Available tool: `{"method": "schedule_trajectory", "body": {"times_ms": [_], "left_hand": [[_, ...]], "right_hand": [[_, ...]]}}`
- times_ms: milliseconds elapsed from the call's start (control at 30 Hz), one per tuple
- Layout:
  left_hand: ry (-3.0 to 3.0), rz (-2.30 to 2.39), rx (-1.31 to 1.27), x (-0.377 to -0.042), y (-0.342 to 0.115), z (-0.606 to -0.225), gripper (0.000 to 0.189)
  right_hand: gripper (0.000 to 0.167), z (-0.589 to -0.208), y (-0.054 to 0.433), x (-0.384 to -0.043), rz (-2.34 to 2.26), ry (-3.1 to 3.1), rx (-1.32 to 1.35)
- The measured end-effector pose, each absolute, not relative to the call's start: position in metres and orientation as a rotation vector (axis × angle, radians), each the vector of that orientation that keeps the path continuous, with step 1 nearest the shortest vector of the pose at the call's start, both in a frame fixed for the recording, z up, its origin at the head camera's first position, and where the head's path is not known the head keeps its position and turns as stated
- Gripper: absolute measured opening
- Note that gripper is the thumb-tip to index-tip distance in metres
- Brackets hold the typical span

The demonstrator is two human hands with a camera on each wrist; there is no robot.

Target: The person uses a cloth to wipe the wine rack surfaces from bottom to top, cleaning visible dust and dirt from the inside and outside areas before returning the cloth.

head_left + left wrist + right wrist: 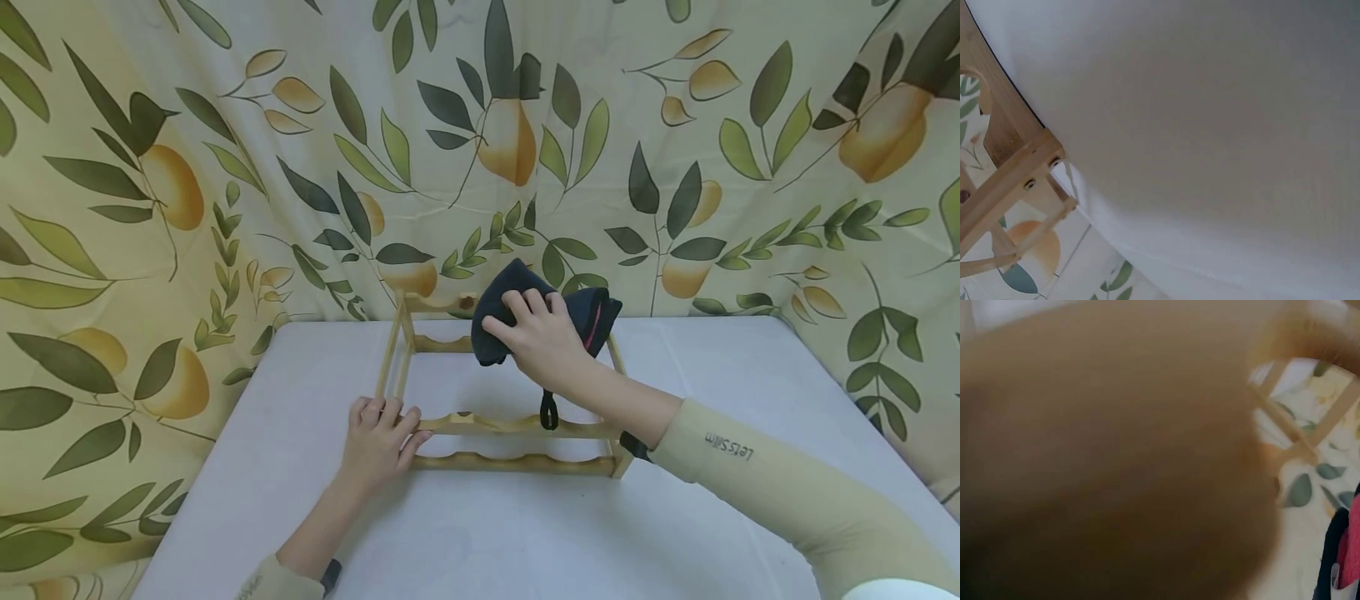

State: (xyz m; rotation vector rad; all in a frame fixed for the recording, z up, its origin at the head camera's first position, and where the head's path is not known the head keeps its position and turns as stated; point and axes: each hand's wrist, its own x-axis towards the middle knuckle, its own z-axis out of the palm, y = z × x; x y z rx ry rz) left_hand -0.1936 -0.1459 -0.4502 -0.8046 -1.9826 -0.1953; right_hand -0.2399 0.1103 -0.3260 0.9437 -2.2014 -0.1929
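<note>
A wooden rack [517, 463] with scalloped rails, shaped like a wine rack, stands on the table. My left hand [381, 442] grips its front left corner, fingers over the upper rail and side bar. In the left wrist view, a corner of the rack [1013, 181] with screw heads shows at the left; the hand is out of that frame. Above the rack's back right part, my right hand [542, 337] holds a bunched navy cloth [498, 287] from above. A black loop [549, 410] hangs below it. The right wrist view shows the cloth's pink fleecy side [1352, 540] and a pale tag.
A white-covered table [712, 375] lies under the rack. Behind it and at both sides hangs a curtain [465, 50] printed with leaves and fruit. A blurred, skin-toned shape fills most of the right wrist view.
</note>
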Motion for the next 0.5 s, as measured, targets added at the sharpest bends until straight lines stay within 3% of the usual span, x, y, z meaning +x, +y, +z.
{"method": "schedule_trajectory", "body": {"times_ms": [267, 500], "left_hand": [[-2.035, -0.192, -0.780, -0.187, -0.143, -0.451, 0.039], [-2.018, -0.204, -0.787, -0.187, -0.141, -0.451, 0.039]], "right_hand": [[0.046, -0.321, 0.107, -0.262, -0.150, -2.362, 0.907], [0.032, -0.314, 0.101, -0.280, -0.097, -2.448, 0.825]]}}
